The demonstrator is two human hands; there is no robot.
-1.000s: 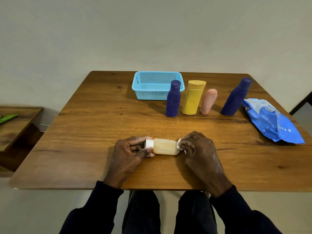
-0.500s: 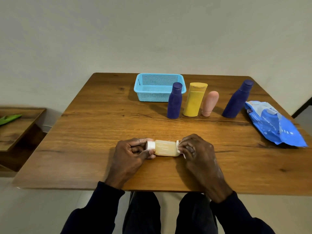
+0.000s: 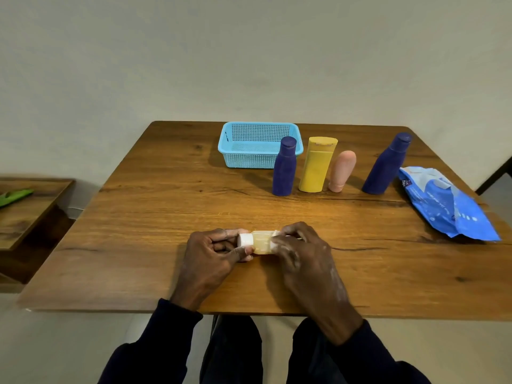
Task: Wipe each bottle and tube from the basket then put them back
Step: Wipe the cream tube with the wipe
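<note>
The pale bottle is held sideways on the bench, near its front. The grip of the left hand is closed on its cap, that of the right hand on its body.

**Right hand slides along the bottle toward its cap**

The right hand has moved left along the small pale bottle, from the base end to over the middle of its body; its fingers now cover much of the yellowish side that showed a second ago, leaving only a short bare stretch next to the white cap; the white wipe under those fingers has come along, a scrap showing at the bottle's far edge; the whole scene sits slightly lower in view.
</note>
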